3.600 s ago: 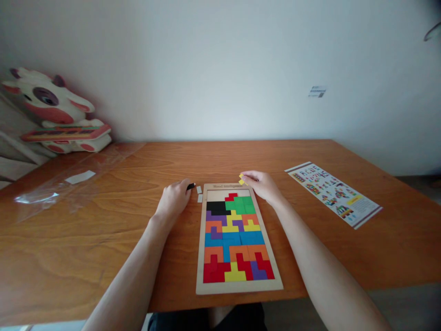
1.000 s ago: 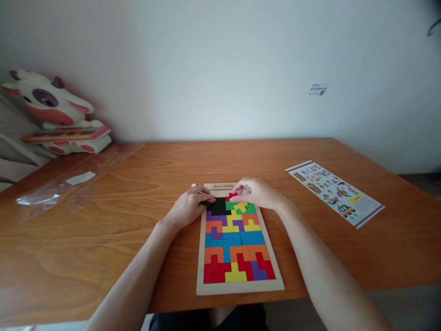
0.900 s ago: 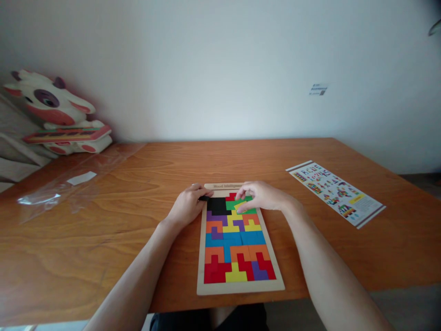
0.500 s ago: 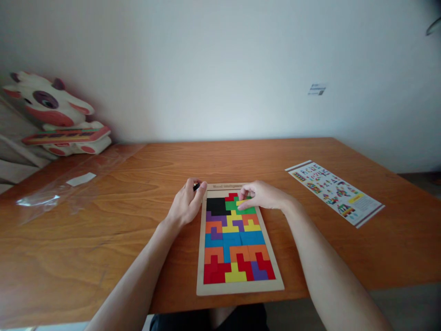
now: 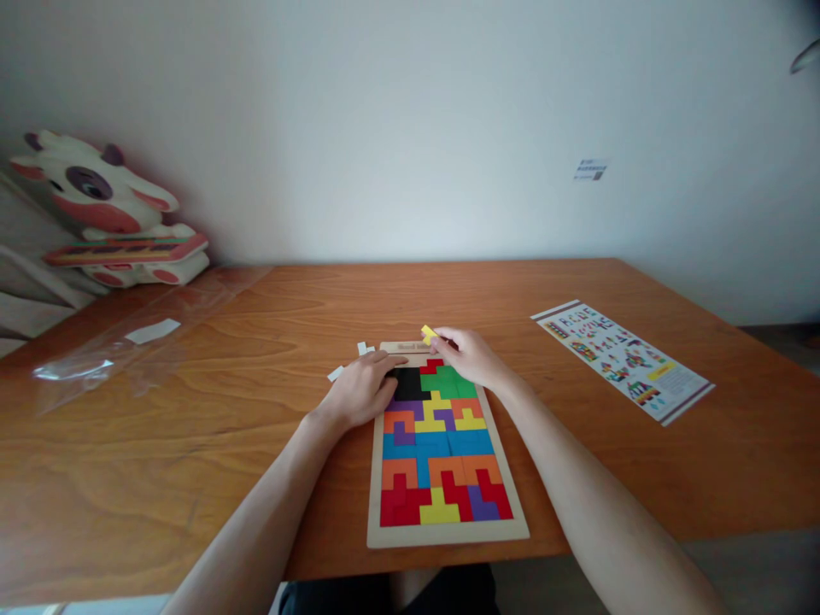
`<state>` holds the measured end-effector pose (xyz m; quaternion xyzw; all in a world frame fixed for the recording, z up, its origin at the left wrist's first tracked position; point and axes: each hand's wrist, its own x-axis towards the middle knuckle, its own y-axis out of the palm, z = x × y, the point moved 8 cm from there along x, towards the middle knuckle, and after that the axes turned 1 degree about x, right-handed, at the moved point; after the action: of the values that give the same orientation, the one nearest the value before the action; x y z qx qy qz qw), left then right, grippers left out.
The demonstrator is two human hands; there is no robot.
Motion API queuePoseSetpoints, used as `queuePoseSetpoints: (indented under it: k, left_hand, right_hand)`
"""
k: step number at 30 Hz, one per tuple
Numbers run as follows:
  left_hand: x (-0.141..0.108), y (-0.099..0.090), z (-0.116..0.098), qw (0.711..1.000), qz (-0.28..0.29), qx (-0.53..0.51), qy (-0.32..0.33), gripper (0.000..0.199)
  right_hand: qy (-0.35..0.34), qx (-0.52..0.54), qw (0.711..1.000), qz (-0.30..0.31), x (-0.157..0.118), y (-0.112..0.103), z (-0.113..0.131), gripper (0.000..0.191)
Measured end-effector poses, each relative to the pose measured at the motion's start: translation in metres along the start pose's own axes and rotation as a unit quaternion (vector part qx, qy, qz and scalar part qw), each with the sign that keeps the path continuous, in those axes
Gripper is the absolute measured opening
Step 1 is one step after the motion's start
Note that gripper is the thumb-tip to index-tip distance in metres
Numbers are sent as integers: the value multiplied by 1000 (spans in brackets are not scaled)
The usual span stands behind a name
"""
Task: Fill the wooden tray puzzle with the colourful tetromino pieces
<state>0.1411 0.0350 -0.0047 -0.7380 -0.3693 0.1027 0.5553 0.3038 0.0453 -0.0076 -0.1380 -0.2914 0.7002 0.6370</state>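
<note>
A pale wooden tray puzzle [image 5: 377, 478] lies lengthwise before me, filled over most of its area with coloured block pieces. My left hand [image 5: 360, 386] rests over its upper left corner, fingers stretched to the right and lying by the black pieces [image 5: 410, 384]; its fingertips partly hide what is beneath. Between thumb and fingers of my right hand [image 5: 469, 352] is a yellow puzzle piece [image 5: 429, 334], raised above the tray's top edge. Below that hand sit green pieces [image 5: 448, 383] and a red piece [image 5: 433, 366].
Pale loose pieces [image 5: 363, 348] lie on the table left of the tray's top. A printed pattern sheet [image 5: 621, 359] is at the right. Clear plastic wrapping [image 5: 102, 359] and a cow-shaped toy keyboard [image 5: 128, 252] occupy the left, with a wall behind.
My right hand has lifted the yellow piece up and left from over the green ones. My left hand has moved right onto the tray, and its black piece no longer shows between the fingers.
</note>
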Motion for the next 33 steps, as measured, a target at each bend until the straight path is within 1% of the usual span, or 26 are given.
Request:
queuePoseSetpoints:
  k: [2,4,8,9,13,16,19,24,28,33]
  left_hand:
    - [0,2,-1,1000,14,3,4,38]
    - [-1,1,-1,1000,14,0,8,38]
    - [0,-1,-2,1000,3,-5,15,37]
    - [0,-1,-2,1000,-1,-2,16,37]
    - [-1,-1,0,999,-37,25,28,45]
    - [-1,-1,-3,997,-54,19,57,54]
    - [-1,1,-6,996,-41,11,77,58]
    - [-1,2,-8,997,-15,6,72,59]
    - [-1,1,-9,997,-16,3,71,58]
    - [0,0,-13,996,-16,-4,86,58]
  right_hand:
    - [8,29,999,-10,0,-1,-1,24]
    - [18,39,999,-20,2,-2,-4,22]
    - [-7,-46,998,-39,5,-3,-4,19]
    - [-13,-52,998,-40,5,-3,-4,18]
    - [0,4,1000,-29,5,4,-8,14]
    - [4,6,999,-33,4,5,-9,13]
    - [-11,-12,999,-37,5,5,-9,12]
    - [-37,-79,995,-51,4,1,-7,10]
    - [-31,-88,994,-55,3,1,-10,8]
    - [-39,-117,991,-58,3,5,-9,16]
